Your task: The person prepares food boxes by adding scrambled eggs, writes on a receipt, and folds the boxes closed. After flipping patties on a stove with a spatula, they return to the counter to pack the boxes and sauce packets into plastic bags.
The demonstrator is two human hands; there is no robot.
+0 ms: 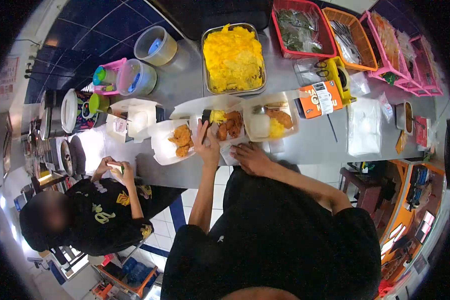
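Three open white food boxes stand in a row on the steel counter (305,145). My left hand (206,145) grips the near edge of the middle box (225,125), which holds fried chicken and yellow food. My right hand (251,158) lies flat on a white sheet just in front of that box, fingers apart, holding nothing. The left box (177,141) holds fried chicken pieces. The right box (270,122) holds white rice, yellow food and chicken.
Behind the boxes sits a metal tray of yellow food (233,57). Red (300,30), orange (350,40) and pink baskets (392,47) line the back right. An orange carton (317,100) and a stack of clear bags (363,126) lie right. Another person in black (100,212) stands left.
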